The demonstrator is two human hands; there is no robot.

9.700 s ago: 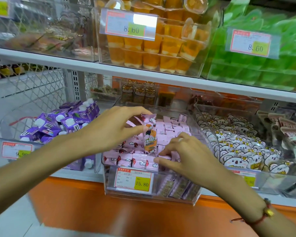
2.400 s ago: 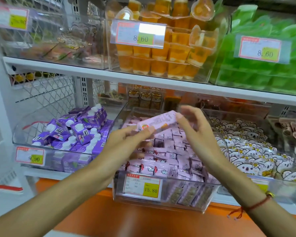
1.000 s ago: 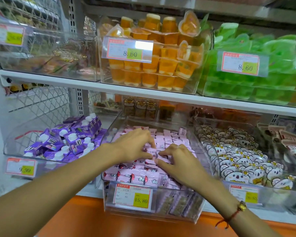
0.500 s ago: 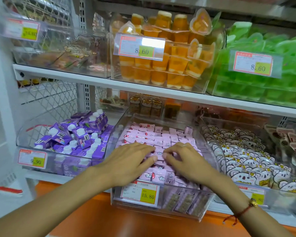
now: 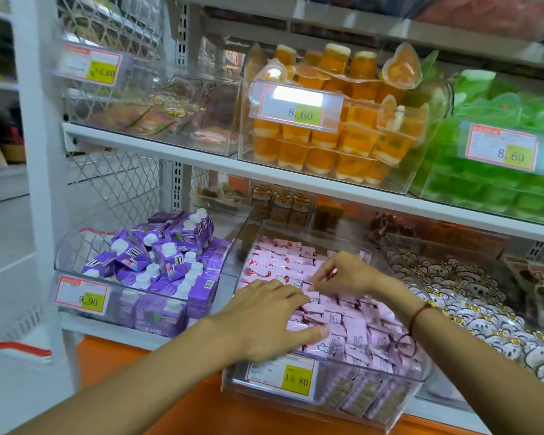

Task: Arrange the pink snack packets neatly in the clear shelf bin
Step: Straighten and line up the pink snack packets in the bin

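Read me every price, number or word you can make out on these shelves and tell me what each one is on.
"15.80": tag on the clear bin of pink packets.
"9.90": tag on the purple carton bin.
"8.60": tag on the orange jelly cup bin.
"8.60": tag on the green jelly bin.
Top-left tag: blurred, perhaps "26.80".
Small print on tags and packets: unreadable.

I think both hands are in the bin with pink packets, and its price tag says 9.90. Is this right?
Not quite. In the head view, both the left hand and the right hand are in the clear bin of pink packets, but its price tag reads 15.80. The 9.90 tag belongs to the purple cartons beside it.
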